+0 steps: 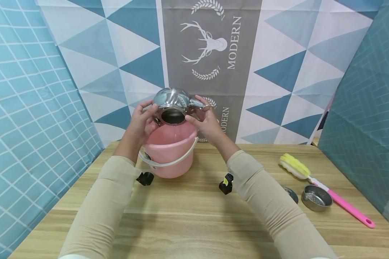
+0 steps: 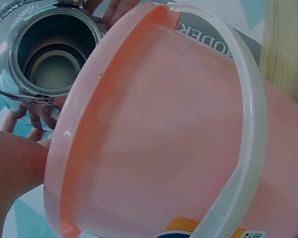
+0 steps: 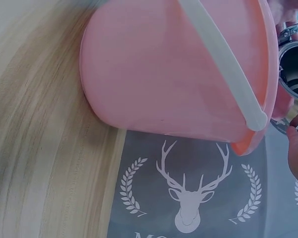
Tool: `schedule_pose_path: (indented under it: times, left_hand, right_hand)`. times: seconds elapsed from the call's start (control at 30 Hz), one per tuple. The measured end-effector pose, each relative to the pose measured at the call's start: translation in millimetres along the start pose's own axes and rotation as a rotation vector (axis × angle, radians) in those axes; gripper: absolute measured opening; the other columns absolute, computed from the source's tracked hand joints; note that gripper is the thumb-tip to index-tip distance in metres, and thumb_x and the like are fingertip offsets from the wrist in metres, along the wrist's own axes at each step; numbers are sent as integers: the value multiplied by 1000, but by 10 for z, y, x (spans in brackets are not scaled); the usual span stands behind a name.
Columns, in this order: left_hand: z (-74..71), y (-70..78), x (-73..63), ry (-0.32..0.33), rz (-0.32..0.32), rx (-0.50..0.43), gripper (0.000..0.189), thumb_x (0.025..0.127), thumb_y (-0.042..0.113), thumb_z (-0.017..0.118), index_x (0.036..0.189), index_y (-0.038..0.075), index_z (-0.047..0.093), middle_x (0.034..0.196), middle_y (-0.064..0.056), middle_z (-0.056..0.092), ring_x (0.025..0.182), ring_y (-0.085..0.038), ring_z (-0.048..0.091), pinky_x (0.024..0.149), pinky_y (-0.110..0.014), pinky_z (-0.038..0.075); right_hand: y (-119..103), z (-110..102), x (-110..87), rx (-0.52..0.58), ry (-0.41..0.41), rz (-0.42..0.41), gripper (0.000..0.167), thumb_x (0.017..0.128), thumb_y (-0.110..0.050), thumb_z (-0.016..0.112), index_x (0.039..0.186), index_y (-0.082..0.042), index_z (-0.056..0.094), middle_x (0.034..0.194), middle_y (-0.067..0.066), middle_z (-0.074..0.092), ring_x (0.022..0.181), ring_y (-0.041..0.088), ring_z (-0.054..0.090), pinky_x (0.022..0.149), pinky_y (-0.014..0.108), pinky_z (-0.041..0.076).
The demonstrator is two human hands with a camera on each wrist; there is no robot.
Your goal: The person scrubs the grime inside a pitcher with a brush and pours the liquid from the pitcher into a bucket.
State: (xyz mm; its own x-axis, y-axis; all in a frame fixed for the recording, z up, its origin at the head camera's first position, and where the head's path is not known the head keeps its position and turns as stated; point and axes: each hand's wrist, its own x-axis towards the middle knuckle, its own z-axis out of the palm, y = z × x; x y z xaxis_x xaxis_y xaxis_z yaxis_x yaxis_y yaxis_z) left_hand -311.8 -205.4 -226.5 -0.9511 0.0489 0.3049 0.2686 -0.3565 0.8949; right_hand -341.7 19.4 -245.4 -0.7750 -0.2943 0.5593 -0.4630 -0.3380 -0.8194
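A shiny metal teapot [image 1: 172,96] is held tipped over the pink bucket [image 1: 173,163], its round mouth facing down and toward me. My left hand [image 1: 140,124] grips the pot's left side, thumb near the rim. On the other side my right hand [image 1: 208,124] holds it around the spout, with the thumb by the mouth. The left wrist view looks into the lidless teapot [image 2: 57,64]; the bucket wall [image 2: 164,124] covers part of it. Only an edge of the teapot [image 3: 294,64] appears in the right wrist view. The bucket stands upright, its white handle hanging at the front.
At the right lie a yellow-and-white sponge brush [image 1: 295,166] with a pink handle, a small metal strainer cup [image 1: 317,198] and a dark round lid [image 1: 291,194] partly behind my right sleeve. A patterned cloth backdrop [image 1: 278,72] hangs behind the wooden table [image 1: 194,223].
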Motion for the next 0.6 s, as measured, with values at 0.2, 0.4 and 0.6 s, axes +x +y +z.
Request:
schedule_pose_path:
  times: [0.2,0.4,0.6]
  left_hand:
    - [3,-3,-6,-12,30,-13,55,94,24,66,137,16,33,136,-10,37,123,-25,47,88,-34,52]
    - [1,6,2,-18,41,-32,50,94,22,65,135,16,35,132,-8,39,117,-22,51,85,-34,52]
    - [-1,15,-9,-37,60,-34,54,93,21,67,137,15,35,134,-9,37,117,-23,50,86,-34,53]
  right_hand:
    - [-18,10,4,-4,-4,-8,73,89,14,59,150,-10,26,150,15,40,137,22,40,104,32,42]
    - [-27,12,11,-23,3,-18,73,89,14,60,150,-9,27,149,15,41,137,22,40,103,33,42]
    - [-33,12,14,-33,1,-23,74,89,14,61,150,-9,26,148,14,40,138,22,38,104,34,42]
